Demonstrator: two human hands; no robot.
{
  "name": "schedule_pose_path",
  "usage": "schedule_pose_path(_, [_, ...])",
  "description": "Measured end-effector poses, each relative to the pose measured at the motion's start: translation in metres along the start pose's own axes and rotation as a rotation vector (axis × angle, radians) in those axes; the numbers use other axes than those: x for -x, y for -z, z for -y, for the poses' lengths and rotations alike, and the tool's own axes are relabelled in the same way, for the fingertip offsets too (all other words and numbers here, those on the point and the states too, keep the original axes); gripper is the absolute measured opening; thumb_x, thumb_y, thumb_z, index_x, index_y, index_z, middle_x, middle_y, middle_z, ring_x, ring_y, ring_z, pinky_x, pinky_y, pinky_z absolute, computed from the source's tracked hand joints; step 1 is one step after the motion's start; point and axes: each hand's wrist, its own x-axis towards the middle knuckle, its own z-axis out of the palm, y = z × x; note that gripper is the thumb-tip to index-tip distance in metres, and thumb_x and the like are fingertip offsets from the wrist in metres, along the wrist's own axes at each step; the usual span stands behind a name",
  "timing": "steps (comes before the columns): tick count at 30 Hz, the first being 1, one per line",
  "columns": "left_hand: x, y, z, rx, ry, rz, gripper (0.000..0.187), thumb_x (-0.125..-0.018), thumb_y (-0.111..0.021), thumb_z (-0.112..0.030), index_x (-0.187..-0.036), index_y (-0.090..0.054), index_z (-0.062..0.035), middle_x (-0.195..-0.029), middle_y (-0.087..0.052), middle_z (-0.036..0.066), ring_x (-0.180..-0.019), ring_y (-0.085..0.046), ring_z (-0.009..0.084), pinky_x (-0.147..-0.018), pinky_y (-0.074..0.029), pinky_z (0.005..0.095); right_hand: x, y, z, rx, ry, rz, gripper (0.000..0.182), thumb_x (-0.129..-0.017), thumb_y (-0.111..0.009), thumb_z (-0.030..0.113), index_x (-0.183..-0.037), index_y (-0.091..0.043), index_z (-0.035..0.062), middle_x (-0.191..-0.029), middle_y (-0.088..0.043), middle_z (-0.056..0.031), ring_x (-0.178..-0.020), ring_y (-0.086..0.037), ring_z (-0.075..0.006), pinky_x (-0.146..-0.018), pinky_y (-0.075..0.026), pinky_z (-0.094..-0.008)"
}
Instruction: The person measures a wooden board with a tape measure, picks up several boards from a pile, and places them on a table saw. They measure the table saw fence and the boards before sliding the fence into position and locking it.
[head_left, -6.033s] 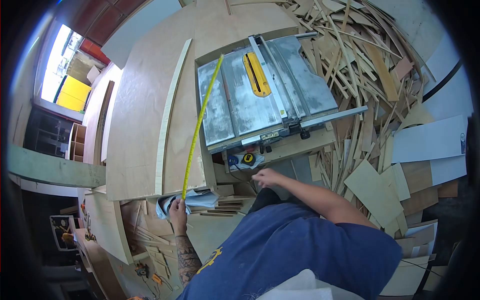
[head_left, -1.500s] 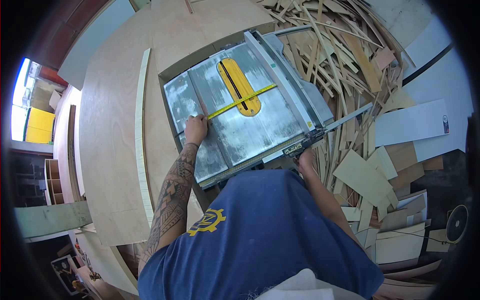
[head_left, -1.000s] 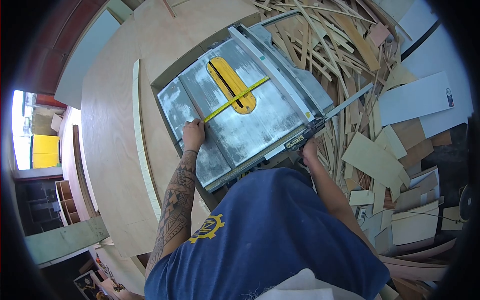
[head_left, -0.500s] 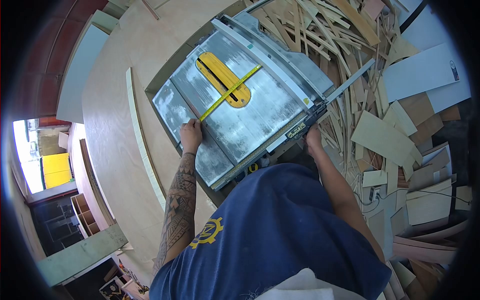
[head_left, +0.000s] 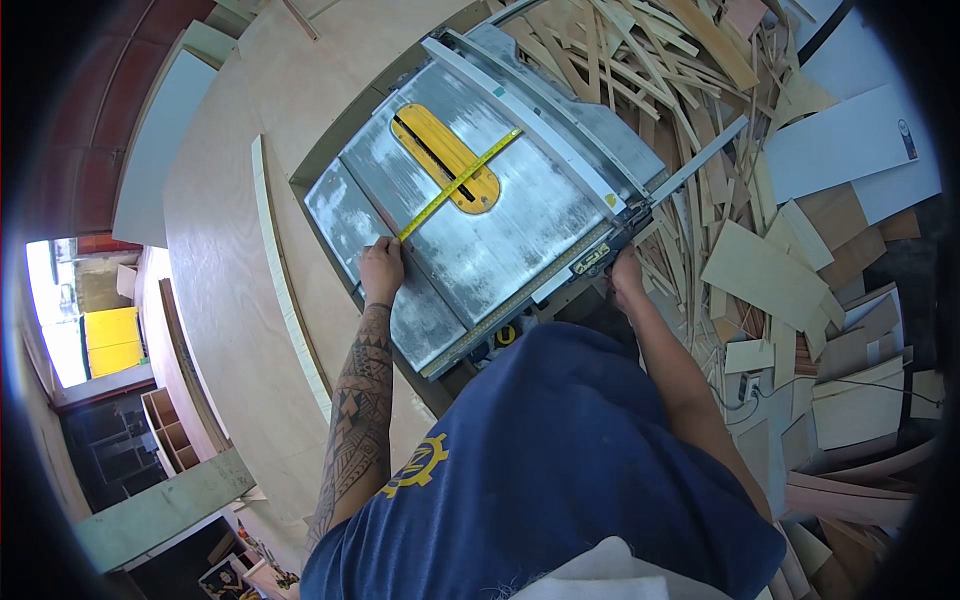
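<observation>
Yellow over scuffed grey metal, clamping the thin measuring tape (head_left: 440, 203) in the left hand (head_left: 382, 272) near the left edge of the tabletop (head_left: 500, 260), seemingly gauging the long silver fence (head_left: 545, 136), with the right hand (head_left: 626, 280) at the near-right corner, grip too hidden to tell.

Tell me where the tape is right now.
In the head view, the tape lies slantwise on the saw's top, crossing the yellow insert, between the left hand and the long metal fence.
</observation>
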Motion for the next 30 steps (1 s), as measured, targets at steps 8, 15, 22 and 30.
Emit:
schedule_pose_path(8, [0.006,-0.003,0.012,0.223,-0.085,0.017,0.032,-0.102,-0.059,-0.026,-0.103,-0.075,0.0016,-0.096,-0.073,0.027,-0.095,-0.067,0.0441,-0.084,-0.052,0.0509,-0.012,0.005,-0.012,-0.108,0.050,0.075,0.067,-0.110,-0.024,0.059,-0.108,-0.063,0.0041,-0.078,-0.063,-0.0108,-0.053,-0.057,-0.0206,-0.048,-0.045,-0.0391])
schedule_pose_path(15, [0.098,-0.011,0.160,0.263,0.131,-0.066,0.061,-0.110,-0.050,-0.042,-0.143,-0.049,0.0085,-0.138,-0.057,0.033,-0.126,-0.058,0.0464,-0.104,-0.048,0.0516,-0.052,0.020,0.026,-0.775,0.050,0.022,0.029,-0.108,-0.052,0.038,-0.121,-0.065,0.0157,-0.096,-0.069,-0.0036,-0.078,-0.064,-0.0167,-0.075,-0.053,-0.0379])
schedule_pose_path(22, [0.176,-0.021,0.161,0.030,0.481,-0.055,0.063,-0.112,-0.046,-0.041,-0.148,-0.040,0.0102,-0.142,-0.051,0.032,-0.129,-0.053,0.0434,-0.109,-0.046,0.0482,-0.077,0.006,0.023,-0.744,0.112,0.085,0.018,-0.105,-0.056,0.019,-0.116,-0.071,0.0172,-0.088,-0.069,0.0020,-0.075,-0.063,-0.0120,-0.066,-0.051,-0.0319])
schedule_pose_path(30, [0.185,-0.020,0.141,-0.068,0.511,-0.086,0.061,-0.113,-0.044,-0.039,-0.148,-0.040,0.0100,-0.142,-0.050,0.031,-0.129,-0.053,0.0427,-0.110,-0.045,0.0480,-0.105,-0.007,0.030,-0.989,0.210,0.131,0.026,-0.103,-0.056,0.016,-0.117,-0.070,0.0002,-0.100,-0.074,-0.0084,-0.082,-0.070,-0.0188,-0.075,-0.056,-0.0343])
